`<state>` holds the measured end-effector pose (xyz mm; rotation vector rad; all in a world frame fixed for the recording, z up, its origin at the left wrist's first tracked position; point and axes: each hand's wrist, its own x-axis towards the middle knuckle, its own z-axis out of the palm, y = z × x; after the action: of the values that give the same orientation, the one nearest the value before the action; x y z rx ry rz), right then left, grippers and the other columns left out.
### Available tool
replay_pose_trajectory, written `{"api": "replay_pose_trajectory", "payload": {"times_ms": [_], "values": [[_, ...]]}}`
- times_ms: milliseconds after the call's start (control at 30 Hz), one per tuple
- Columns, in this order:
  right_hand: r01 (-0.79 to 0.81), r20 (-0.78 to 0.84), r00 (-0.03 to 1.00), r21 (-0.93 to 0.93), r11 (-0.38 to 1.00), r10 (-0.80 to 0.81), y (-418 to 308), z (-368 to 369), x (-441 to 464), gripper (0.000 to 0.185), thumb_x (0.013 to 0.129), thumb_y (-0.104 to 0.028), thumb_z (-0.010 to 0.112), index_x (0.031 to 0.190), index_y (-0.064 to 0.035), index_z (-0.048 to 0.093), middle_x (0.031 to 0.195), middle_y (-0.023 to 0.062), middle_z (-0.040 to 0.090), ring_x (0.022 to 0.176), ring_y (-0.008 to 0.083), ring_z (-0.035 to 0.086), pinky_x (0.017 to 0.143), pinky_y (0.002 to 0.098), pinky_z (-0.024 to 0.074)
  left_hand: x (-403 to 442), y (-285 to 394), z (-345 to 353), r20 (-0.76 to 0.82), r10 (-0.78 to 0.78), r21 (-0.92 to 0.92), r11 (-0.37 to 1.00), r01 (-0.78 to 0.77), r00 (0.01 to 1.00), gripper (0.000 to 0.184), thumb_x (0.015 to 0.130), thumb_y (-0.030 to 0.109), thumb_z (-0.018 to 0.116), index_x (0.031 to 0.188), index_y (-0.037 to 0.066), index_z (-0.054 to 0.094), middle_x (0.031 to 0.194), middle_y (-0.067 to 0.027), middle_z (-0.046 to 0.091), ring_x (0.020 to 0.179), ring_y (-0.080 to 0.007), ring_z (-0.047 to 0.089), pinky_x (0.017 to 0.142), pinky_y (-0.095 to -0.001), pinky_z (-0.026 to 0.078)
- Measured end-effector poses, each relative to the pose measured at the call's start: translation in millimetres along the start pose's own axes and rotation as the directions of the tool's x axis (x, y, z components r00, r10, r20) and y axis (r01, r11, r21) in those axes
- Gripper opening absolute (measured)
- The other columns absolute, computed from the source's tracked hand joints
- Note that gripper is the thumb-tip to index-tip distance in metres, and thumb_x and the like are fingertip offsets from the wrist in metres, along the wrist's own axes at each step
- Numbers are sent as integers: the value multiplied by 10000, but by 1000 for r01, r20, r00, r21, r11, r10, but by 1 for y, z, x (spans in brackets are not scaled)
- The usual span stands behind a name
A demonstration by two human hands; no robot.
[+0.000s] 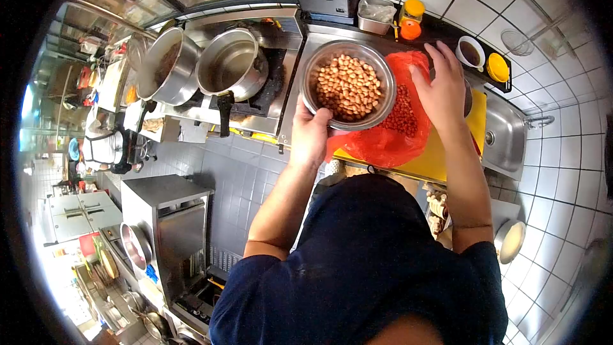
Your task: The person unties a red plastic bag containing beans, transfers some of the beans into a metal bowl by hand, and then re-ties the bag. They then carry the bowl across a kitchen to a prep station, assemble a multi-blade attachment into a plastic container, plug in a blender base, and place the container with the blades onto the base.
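Note:
My left hand (311,134) grips the near left rim of a round metal bowl (308,83), thumb over the edge. Shelled peanuts (348,86) partly fill it. Beside and partly under the bowl lies a red plastic bag (377,147), with more small nuts or beans (401,112) that look red in or through it. My right hand (442,86) is at the bag's right side, fingers spread and apart. Whether its fingertips touch the bag, I cannot tell.
A yellow board (476,118) lies under the bag, left of a sink (507,147). Two metal pots (231,64) stand at the stove, one handle (223,115) jutting toward me. Behind are a metal container (375,16), a yellow-lidded jar (414,8) and a cup of dark liquid (470,52).

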<state>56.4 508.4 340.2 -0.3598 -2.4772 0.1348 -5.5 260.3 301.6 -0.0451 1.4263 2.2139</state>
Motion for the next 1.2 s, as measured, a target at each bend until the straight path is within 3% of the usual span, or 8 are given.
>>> {"api": "replay_pose_trajectory", "payload": {"times_ms": [67,133,200,267,400,600,900,1200], "values": [[60,-31,998,258,964,-54,-8,-9,3,405,860,-214,752,1212,-48,640,1246,163,641,1150,321,623,981,421,508,3,-9,5,36,56,-110,993,-52,998,566,853,-134,397,1384,62,402,1277,-171,589,1039,-275,691,790,-340,648],[-335,406,910,595,731,86,-35,-30,6,371,842,-134,762,1189,-52,662,1197,136,671,1096,288,660,941,385,544,-2,-6,7,26,7,7,1000,-8,1000,595,847,-144,390,1405,63,393,1302,-168,579,1075,-273,679,841,-334,631],[-351,520,852,647,678,-56,-42,-25,2,417,834,-155,775,1219,-54,648,1226,155,657,1118,298,651,961,391,538,-2,-13,9,54,76,-36,997,-74,996,610,848,-149,380,1421,61,376,1314,-166,570,1076,-276,682,812,-322,639],[147,250,915,528,836,-318,-36,8,-6,514,832,-199,790,1302,-95,610,1317,138,615,1130,274,651,933,379,543,-3,-12,13,58,47,-30,999,-45,997,615,855,-139,389,1433,68,368,1297,-160,582,1034,-255,692,712,-292,647],[84,538,814,264,961,-219,-52,9,-9,678,771,-328,821,1364,-125,563,1315,172,576,1164,361,618,948,451,535,6,-24,7,83,109,86,989,-116,991,576,847,-139,399,1380,78,438,1257,-161,600,995,-268,701,742,-327,648],[124,614,750,234,964,-245,-43,30,-15,416,803,-209,766,1167,-93,602,1113,145,602,984,356,660,832,466,560,6,-18,11,56,80,115,990,-86,995,596,853,-125,408,1418,64,382,1223,-153,614,961,-215,702,602,-262,638],[75,343,889,545,835,-304,-24,49,-23,109,833,-74,708,925,-26,675,914,139,658,884,326,674,786,417,546,17,-26,2,8,112,65,992,-112,994,565,866,-124,413,1399,63,384,1226,-163,600,893,-236,716,607,-275,649],[-46,431,884,469,882,-183,-7,29,-17,104,853,-131,678,910,-51,712,912,158,689,873,345,675,791,436,539,25,-18,-9,-16,90,64,994,-89,996,564,867,-134,405,1394,64,387,1233,-173,599,940,-257,714,630,-306,656]]}}
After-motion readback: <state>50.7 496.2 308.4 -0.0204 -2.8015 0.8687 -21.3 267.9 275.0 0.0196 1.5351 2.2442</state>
